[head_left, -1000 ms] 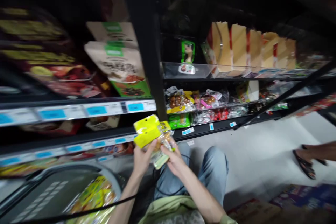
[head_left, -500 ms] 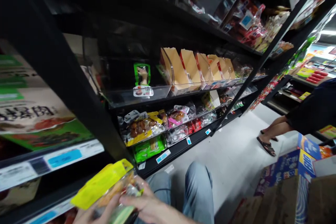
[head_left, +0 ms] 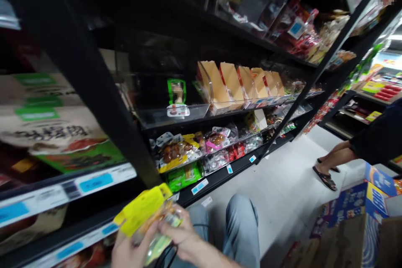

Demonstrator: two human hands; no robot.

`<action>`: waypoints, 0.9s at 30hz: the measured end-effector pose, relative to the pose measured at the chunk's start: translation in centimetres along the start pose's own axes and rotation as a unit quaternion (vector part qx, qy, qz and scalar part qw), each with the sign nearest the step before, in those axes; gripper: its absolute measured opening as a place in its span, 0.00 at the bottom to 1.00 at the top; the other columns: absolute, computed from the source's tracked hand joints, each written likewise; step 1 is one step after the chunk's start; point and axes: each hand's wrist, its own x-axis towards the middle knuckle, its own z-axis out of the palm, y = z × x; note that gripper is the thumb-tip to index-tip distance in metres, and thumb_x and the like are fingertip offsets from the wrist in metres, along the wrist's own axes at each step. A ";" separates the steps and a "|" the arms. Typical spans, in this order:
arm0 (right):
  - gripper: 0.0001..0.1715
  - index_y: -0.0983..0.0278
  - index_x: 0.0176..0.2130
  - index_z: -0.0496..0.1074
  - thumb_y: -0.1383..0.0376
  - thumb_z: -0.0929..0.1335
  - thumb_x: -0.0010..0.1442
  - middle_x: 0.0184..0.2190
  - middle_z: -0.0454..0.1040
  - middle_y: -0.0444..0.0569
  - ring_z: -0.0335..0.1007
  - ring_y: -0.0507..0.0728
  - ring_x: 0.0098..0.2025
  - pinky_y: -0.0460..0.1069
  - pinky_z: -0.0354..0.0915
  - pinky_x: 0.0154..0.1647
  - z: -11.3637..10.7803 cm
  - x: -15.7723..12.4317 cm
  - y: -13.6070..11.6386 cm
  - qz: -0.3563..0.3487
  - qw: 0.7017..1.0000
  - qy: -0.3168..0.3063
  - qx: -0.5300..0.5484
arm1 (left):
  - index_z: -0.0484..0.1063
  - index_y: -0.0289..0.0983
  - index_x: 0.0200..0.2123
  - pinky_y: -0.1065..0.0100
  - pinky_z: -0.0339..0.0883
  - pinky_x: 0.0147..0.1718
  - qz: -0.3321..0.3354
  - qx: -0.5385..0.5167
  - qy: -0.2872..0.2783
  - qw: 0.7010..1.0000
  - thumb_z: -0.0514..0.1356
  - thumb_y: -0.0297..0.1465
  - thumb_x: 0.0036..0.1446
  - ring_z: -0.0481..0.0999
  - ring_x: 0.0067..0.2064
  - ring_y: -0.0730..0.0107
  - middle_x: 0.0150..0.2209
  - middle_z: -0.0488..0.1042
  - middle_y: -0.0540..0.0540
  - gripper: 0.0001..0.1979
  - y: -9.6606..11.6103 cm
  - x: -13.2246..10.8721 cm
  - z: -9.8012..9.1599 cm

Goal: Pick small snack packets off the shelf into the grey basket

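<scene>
Low in the frame, both hands hold a bunch of snack packets with yellow header cards [head_left: 143, 211]. My left hand [head_left: 128, 251] grips them from below, its fingers curled against the clear wrapping. My right hand [head_left: 180, 238] pinches the packets from the right side. The packets sit just in front of the lower shelf edge with blue price tags [head_left: 94, 182]. My knees in blue jeans [head_left: 240, 226] show below, close to the floor.
Black store shelving [head_left: 94, 92] runs left to right with snack bags [head_left: 179, 155], tan cartons [head_left: 238, 83] and green-labelled boxes [head_left: 56, 134]. Another person's legs in sandals [head_left: 329, 167] stand in the aisle at right. Blue cardboard boxes [head_left: 354, 205] sit on the floor.
The view swung up and right from the basket to the aisle, then settled. The packets stay in both hands and sit slightly higher than half a second ago.
</scene>
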 end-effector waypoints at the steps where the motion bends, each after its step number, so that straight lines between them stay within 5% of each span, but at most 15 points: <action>1: 0.45 0.62 0.45 0.77 0.47 0.86 0.31 0.38 0.81 0.47 0.79 0.59 0.40 0.54 0.73 0.52 -0.1 -0.3 -0.4 -0.007 1.000 -0.005 -0.009 | 0.83 0.39 0.35 0.38 0.56 0.69 -0.003 0.010 -0.008 1.000 0.77 0.51 0.37 0.75 0.59 0.33 0.45 0.82 0.37 0.26 1.3 -0.6 0.6; 7: 0.36 0.62 0.48 0.75 0.48 0.82 0.46 0.44 0.82 0.49 0.79 0.57 0.42 0.52 0.75 0.50 -1.6 -1.5 -2.2 -0.051 0.996 0.001 -0.069 | 0.77 0.37 0.50 0.52 0.71 0.60 -0.095 -0.144 -0.016 0.985 0.78 0.46 0.41 0.79 0.56 0.47 0.52 0.80 0.37 0.34 6.4 -2.5 3.1; 19: 0.36 0.58 0.54 0.75 0.55 0.83 0.49 0.49 0.82 0.48 0.81 0.58 0.48 0.51 0.75 0.54 -5.2 -1.3 -3.3 -0.067 0.996 0.001 -0.067 | 0.85 0.37 0.41 0.60 0.70 0.55 -0.063 -0.137 -0.075 0.986 0.75 0.44 0.52 0.80 0.50 0.55 0.44 0.84 0.42 0.19 4.9 -1.1 4.8; 27: 0.39 0.57 0.54 0.75 0.40 0.79 0.51 0.56 0.81 0.49 0.78 0.64 0.57 0.58 0.76 0.57 -6.1 -1.6 -4.9 -0.041 0.998 0.008 0.042 | 0.80 0.37 0.44 0.63 0.77 0.48 -0.229 -0.409 0.002 0.883 0.77 0.37 0.51 0.84 0.43 0.62 0.45 0.85 0.43 0.19 4.1 -1.7 7.8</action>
